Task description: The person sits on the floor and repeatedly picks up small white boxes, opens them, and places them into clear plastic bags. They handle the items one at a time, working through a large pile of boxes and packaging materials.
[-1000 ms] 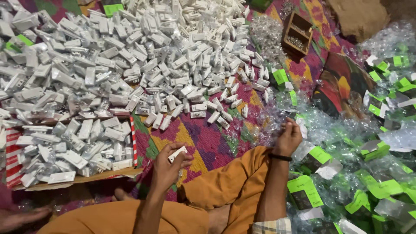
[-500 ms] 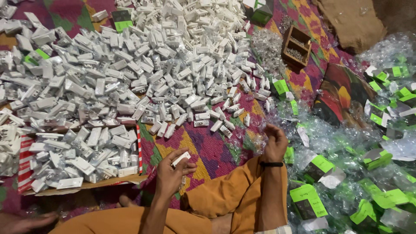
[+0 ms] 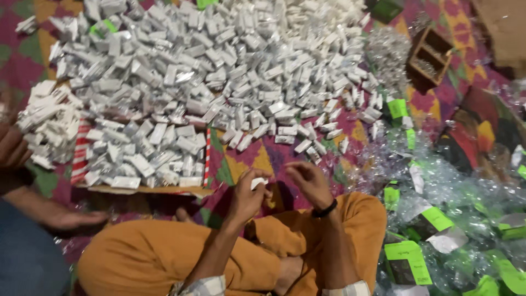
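Obs., left to right. Another person's hand (image 3: 66,219) rests on the patterned mat (image 3: 246,159) at far left. The heap of small white boxes (image 3: 208,82) spreads beyond your knees. Your left hand (image 3: 249,197) pinches one small white box (image 3: 258,182) above your lap; fingers closed on its end. Your right hand (image 3: 308,181) hovers just beside it, fingers loosely curled, holding nothing visible. Judgement: the box is light, thin card, crushable, so grip its long edges gently. Clear wrappers with green labels (image 3: 438,219) lie right.
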